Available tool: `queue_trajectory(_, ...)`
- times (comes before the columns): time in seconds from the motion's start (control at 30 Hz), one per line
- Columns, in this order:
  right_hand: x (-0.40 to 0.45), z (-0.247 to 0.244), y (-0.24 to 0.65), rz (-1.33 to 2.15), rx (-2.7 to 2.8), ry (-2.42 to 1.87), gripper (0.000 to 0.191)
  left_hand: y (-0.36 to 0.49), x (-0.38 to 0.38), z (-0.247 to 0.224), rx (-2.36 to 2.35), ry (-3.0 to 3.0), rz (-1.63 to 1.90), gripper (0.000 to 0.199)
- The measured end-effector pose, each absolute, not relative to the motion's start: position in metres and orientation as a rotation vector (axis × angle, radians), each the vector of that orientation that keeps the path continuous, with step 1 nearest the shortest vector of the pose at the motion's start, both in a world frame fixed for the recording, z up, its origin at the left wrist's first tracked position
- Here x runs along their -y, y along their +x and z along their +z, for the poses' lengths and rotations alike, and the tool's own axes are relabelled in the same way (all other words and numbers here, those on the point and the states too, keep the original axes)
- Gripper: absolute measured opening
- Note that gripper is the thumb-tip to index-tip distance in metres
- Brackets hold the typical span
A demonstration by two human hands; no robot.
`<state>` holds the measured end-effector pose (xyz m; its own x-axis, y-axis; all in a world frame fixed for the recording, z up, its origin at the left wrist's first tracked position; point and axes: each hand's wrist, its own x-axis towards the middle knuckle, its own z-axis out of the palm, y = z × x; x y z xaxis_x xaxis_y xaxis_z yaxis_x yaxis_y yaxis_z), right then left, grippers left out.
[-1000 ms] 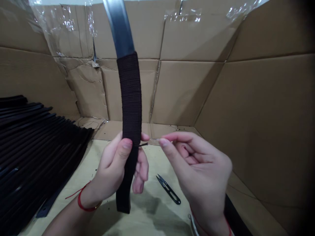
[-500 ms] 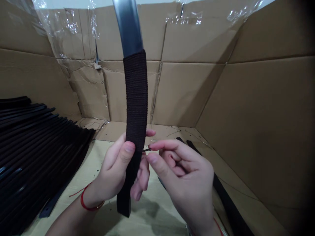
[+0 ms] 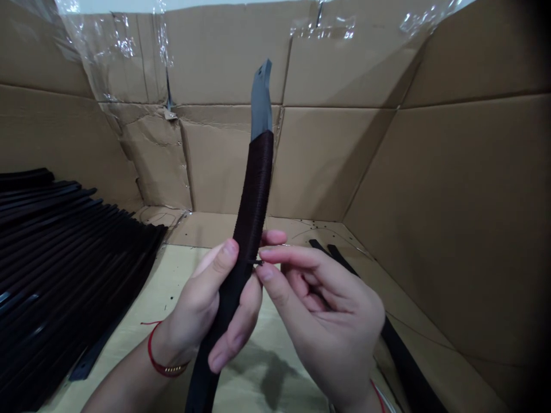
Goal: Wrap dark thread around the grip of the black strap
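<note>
A long, dark curved strip (image 3: 253, 189) stands tilted in the middle, its upper part wrapped in close turns of dark brown cord and its grey tip bare, with small holes. Around its lower part my left hand (image 3: 215, 298) is closed, thumb in front and fingers behind. A short dark cord end (image 3: 257, 262) sticks out from the strip's right side. Thumb and forefinger of my right hand (image 3: 318, 304) pinch that cord end; the other fingers are curled.
Many dark strips (image 3: 55, 258) lie side by side at the left. More dark strips (image 3: 400, 350) lie at the right, partly behind my right hand. Cardboard walls (image 3: 344, 155) stand behind and at the right, with loose thread along the base.
The strip has tilted and turned, its top moving right and lower so that the grey tip shows. My left hand has turned with it; my right hand has shifted slightly.
</note>
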<state>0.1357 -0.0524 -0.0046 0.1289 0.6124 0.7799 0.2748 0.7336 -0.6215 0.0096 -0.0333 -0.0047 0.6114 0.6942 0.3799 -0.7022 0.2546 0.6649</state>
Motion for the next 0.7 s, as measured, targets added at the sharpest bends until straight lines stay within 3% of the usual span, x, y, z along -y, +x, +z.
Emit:
queue_trajectory(0.27,0.0478,-0.0082,0.137,0.065,1.545,-0.722,0.018,0.0073,0.0344,-0.0086,-0.094,0.964,1.001,0.048)
queue_trajectory(0.7,0.0515,-0.0071,0.1379,0.014,1.565,-0.704,0.026,0.0036,0.0414,-0.0086,-0.238,1.033,0.999,0.045)
